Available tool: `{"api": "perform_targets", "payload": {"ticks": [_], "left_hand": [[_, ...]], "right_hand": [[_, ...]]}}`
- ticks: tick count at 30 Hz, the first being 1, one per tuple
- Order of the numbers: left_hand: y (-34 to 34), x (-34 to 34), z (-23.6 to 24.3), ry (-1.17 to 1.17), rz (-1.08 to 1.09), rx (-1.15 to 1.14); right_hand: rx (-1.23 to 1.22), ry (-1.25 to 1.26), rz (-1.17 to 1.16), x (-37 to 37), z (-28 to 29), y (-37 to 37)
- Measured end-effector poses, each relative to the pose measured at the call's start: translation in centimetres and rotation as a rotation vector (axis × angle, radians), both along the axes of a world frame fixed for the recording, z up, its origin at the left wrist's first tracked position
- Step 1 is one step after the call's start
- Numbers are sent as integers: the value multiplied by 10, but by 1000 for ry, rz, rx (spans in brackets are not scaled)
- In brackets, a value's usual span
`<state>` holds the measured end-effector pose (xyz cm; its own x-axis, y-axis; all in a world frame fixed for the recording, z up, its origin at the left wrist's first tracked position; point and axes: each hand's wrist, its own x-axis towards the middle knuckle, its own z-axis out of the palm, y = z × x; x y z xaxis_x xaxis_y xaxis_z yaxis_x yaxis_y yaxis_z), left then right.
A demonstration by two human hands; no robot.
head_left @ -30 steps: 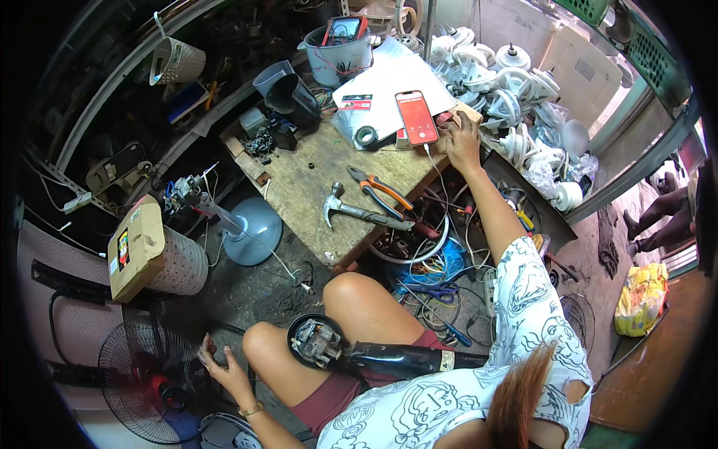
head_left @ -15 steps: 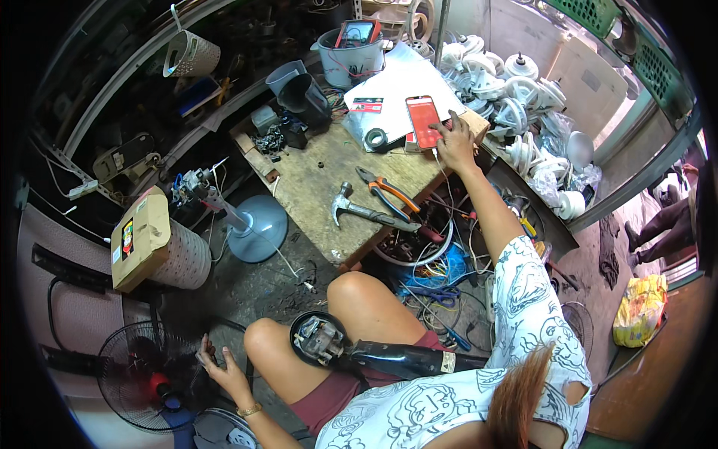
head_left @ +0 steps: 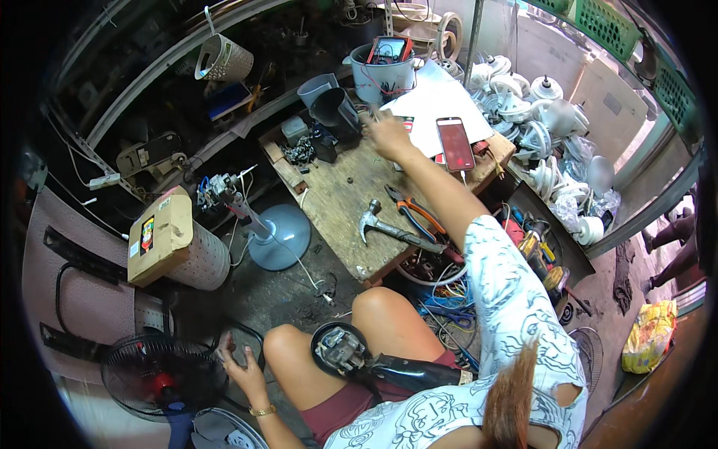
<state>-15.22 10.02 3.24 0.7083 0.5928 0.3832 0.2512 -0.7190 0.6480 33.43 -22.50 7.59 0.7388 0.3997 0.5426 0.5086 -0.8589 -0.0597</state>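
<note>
Above the far part of the wooden worktable (head_left: 329,202), my right hand (head_left: 387,137) is beside the black plastic container (head_left: 336,114); its blurred, partly hidden fingers do not show whether they grip anything. A phone (head_left: 455,144) with a dim red screen and a white cable lies to the right of that forearm. My left hand (head_left: 241,368) is held low beside my left knee, fingers apart and nothing in them. Across my lap rests a black fan part with an exposed motor (head_left: 341,349) and a dark neck (head_left: 411,373).
A hammer (head_left: 393,228) and orange-handled pliers (head_left: 416,213) lie near the table's right edge. White papers (head_left: 434,105) and a bucket with a meter (head_left: 381,75) are behind. White plastic parts (head_left: 538,127) pile up at right. A caged fan (head_left: 161,378) stands by my left hand.
My right hand has left the phone and moved left across the table toward the black container. The phone screen has dimmed. The view has shifted; my left hand stays spread.
</note>
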Motion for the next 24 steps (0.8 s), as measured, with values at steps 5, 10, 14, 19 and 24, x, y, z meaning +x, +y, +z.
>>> {"api": "perform_targets", "payload": {"ticks": [5,10,14,19,24], "left_hand": [[-7,-17,6,4,17,-29],[6,-18,7,-134,25,-234],[2,23,30,-238,-132,-330],[-50,112,86,-339,-484,-850],[-114,214,86,12,-869,-1881]], "right_hand": [[-133,-139,-7,47,2,61],[-197,-108,53,76,-2,51],[-161,-210,114,62,17,15],[328,-299,140,-38,61,-21],[388,-321,370,-165,75,-34]]}}
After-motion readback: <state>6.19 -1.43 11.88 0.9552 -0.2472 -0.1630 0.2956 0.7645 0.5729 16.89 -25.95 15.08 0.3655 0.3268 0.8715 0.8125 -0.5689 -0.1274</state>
